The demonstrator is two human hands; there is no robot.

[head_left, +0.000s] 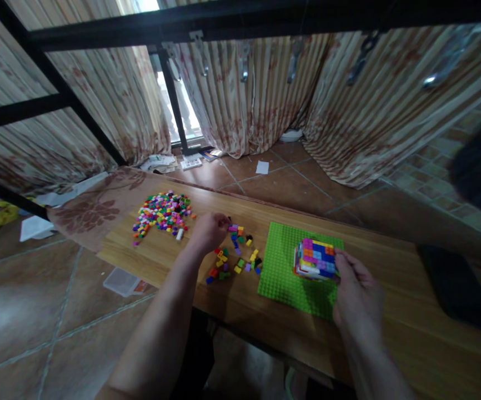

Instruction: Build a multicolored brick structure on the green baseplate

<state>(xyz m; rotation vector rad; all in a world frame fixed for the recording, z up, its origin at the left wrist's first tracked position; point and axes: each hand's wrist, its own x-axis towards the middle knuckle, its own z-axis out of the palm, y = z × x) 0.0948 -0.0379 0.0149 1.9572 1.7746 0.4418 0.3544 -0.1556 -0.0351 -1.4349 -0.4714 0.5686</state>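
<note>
A multicoloured block built of toy bricks [316, 256] sits on a green studded baseplate [280, 278]. At its right side is my right hand [357, 283], thumb and fingers closed on its edge. My left hand [210, 230] is over the table, left of the baseplate, with its fingers pinched together. What it holds, if anything, I cannot make out; a small dark spot shows by the fingertips. Just right of and below that hand lie several loose toy bricks [240, 265] in yellow, blue, orange, purple, green and black.
A big heap of small coloured bricks [163, 211] covers the table's left part, with a white brick [179, 234] near it. On the right lies a flat dark object [452, 286]. A black metal frame [232, 28] with hanging clips crosses above. Beyond the wooden table [390, 278] hang striped curtains [257, 100].
</note>
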